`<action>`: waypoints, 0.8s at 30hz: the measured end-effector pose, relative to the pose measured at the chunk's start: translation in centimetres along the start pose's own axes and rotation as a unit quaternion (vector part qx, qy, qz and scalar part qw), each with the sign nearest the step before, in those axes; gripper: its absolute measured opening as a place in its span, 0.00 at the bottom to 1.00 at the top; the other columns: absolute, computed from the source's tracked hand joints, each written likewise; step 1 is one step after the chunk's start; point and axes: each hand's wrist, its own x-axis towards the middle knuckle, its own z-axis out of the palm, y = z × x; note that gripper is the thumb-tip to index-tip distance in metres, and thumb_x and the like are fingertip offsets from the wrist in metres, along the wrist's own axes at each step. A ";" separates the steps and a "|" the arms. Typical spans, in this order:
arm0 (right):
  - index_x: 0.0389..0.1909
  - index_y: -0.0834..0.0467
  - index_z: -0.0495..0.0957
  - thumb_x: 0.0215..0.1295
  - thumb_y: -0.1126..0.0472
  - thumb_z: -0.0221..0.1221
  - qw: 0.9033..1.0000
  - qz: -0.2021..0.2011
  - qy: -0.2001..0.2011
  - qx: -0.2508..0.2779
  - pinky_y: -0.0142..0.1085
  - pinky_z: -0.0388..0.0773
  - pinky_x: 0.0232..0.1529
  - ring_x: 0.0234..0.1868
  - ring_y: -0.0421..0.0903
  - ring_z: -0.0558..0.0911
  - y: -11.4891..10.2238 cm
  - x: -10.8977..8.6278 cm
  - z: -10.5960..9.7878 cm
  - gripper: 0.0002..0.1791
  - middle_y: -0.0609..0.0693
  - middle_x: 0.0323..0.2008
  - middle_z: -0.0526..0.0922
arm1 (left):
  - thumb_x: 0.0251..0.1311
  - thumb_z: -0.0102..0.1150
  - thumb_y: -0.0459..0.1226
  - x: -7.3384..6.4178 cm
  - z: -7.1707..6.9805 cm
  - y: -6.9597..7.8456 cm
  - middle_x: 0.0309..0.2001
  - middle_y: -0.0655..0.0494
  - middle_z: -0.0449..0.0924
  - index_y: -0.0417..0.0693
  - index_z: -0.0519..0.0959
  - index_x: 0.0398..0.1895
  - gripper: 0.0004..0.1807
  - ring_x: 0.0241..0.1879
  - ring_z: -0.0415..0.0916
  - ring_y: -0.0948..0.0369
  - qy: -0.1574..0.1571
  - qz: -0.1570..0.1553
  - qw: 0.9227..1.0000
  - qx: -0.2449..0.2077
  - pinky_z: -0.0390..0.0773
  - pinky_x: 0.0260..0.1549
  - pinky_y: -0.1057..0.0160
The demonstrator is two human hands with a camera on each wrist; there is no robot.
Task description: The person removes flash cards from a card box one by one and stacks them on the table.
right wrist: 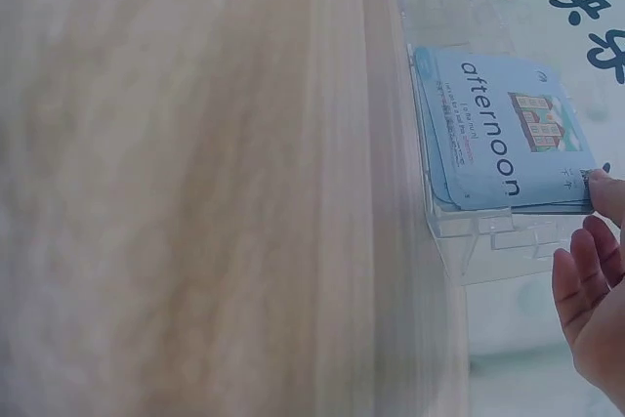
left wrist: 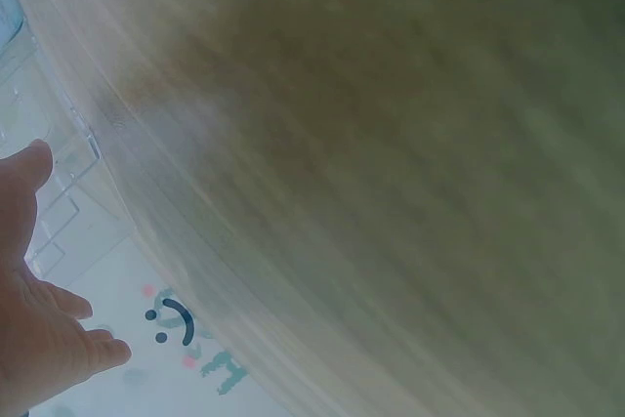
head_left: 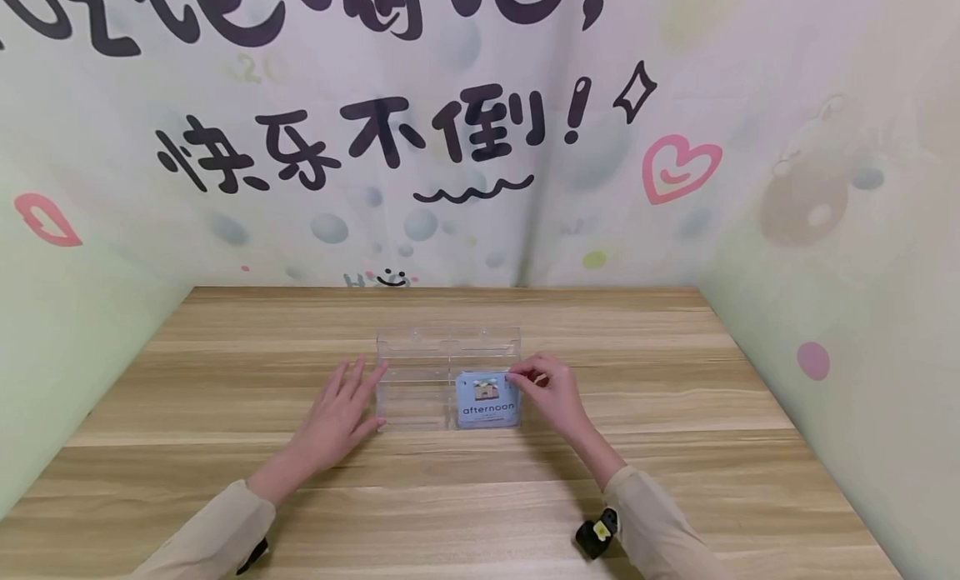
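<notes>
A clear plastic card holder (head_left: 414, 375) with several compartments stands on the wooden table. In its front right compartment sits a stack of light blue flash cards (head_left: 486, 402); the front one reads "afternoon" above small print, with a building picture. My right hand (head_left: 553, 394) pinches the upper right corner of the cards (right wrist: 518, 134); in the right wrist view the thumb lies on the front card's corner. How many cards it grips I cannot tell. My left hand (head_left: 335, 420) rests with spread fingers against the holder's left side. The front left compartment shows no card.
The wooden table (head_left: 247, 372) extends around the holder on all sides. Behind it hangs a printed backdrop (head_left: 480, 238) with black characters and a pink heart. A black wrist strap device (head_left: 596, 537) is on the right wrist.
</notes>
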 end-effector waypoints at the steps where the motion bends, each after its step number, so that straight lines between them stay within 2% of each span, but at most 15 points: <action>1: 0.28 0.62 0.82 0.54 0.67 0.62 1.000 0.004 0.000 0.001 0.28 0.74 0.28 0.28 0.40 0.75 0.0 0.0 0.0 0.02 0.51 0.27 0.78 | 0.56 0.59 0.46 0.0 0.0 0.0 0.66 0.31 0.48 0.51 0.47 0.70 0.43 0.64 0.44 0.35 0.000 -0.001 1.000 0.000 0.52 0.58 0.36; 4: 0.28 0.61 0.82 0.54 0.66 0.62 1.000 0.009 0.006 0.006 0.29 0.75 0.28 0.28 0.39 0.75 1.1 0.2 0.1 0.02 0.50 0.27 0.79 | 0.56 0.59 0.46 0.0 -0.1 0.1 0.66 0.31 0.48 0.51 0.48 0.70 0.42 0.64 0.44 0.35 -0.002 -0.002 1.000 0.001 0.52 0.58 0.36; 9: 0.29 0.63 0.80 0.54 0.66 0.62 0.999 0.029 0.009 0.030 0.29 0.75 0.29 0.28 0.39 0.75 1.2 0.3 -0.1 0.04 0.53 0.27 0.81 | 0.56 0.59 0.46 0.0 -0.2 0.2 0.66 0.31 0.49 0.50 0.49 0.70 0.42 0.64 0.44 0.35 -0.003 -0.004 1.000 0.002 0.53 0.58 0.36; 13: 0.29 0.65 0.80 0.54 0.68 0.62 0.997 0.051 0.010 0.054 0.26 0.73 0.28 0.27 0.38 0.74 0.6 0.4 -0.3 0.04 0.56 0.27 0.81 | 0.56 0.59 0.45 0.0 -0.2 0.2 0.66 0.30 0.49 0.49 0.49 0.69 0.42 0.64 0.45 0.35 0.000 -0.002 1.000 0.002 0.53 0.58 0.36; 20: 0.30 0.71 0.78 0.55 0.71 0.60 0.995 0.064 0.002 0.078 0.25 0.72 0.27 0.25 0.38 0.72 -1.9 0.2 -0.9 0.05 0.59 0.27 0.79 | 0.56 0.59 0.46 0.0 -0.2 0.3 0.66 0.30 0.49 0.49 0.49 0.70 0.42 0.64 0.44 0.35 0.000 -0.002 1.000 0.004 0.53 0.58 0.36; 24: 0.30 0.71 0.77 0.56 0.70 0.59 0.993 0.067 -0.001 0.094 0.27 0.73 0.27 0.25 0.37 0.72 -1.4 0.3 -0.9 0.05 0.56 0.26 0.79 | 0.56 0.59 0.46 0.0 -0.3 0.3 0.66 0.30 0.49 0.49 0.49 0.69 0.42 0.64 0.44 0.34 0.001 -0.003 1.000 0.002 0.52 0.58 0.36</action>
